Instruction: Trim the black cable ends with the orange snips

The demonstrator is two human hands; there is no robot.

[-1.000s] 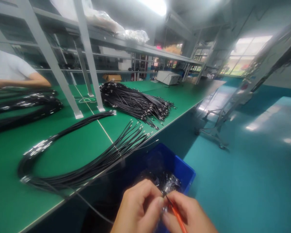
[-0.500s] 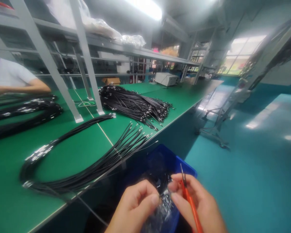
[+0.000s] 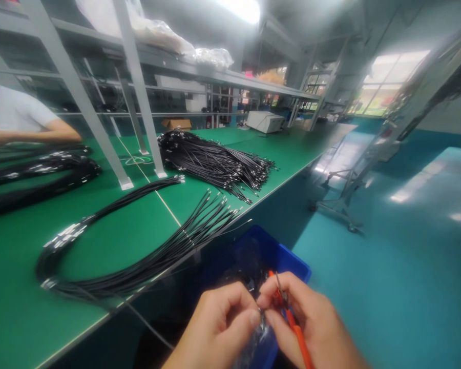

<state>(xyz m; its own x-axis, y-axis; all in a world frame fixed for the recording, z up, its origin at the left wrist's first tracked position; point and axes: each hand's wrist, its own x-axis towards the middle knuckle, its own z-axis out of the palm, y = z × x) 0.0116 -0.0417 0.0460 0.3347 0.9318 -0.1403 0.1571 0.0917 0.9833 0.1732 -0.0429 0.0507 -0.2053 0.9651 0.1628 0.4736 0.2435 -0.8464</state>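
Low at the bottom centre, my left hand [image 3: 225,323] pinches a small end between thumb and forefinger; a single thin dark cable [image 3: 149,328] runs from the table edge to beneath this hand. The fingertips of my right hand [image 3: 303,318] meet those of the left at the same spot. Across its palm lie orange-handled cutters [image 3: 297,333], slim metal tips pointing up. Under both hands stands a blue bin [image 3: 292,261] with clear plastic and small shiny bits inside. A curved bundle of black cables [image 3: 138,271] with silvery ends lies on the green table [image 3: 111,246].
A larger pile of black cables [image 3: 215,164] rests farther back on the table. Grey shelf posts [image 3: 142,92] rise from the tabletop. At left, a person in a light shirt [image 3: 19,113] sits behind more coiled cables [image 3: 42,174]. A wheeled metal stand [image 3: 341,205] is on the floor at right.
My hands have come together, so the fingertips now touch. The cutters have tilted and shifted left with my right hand.
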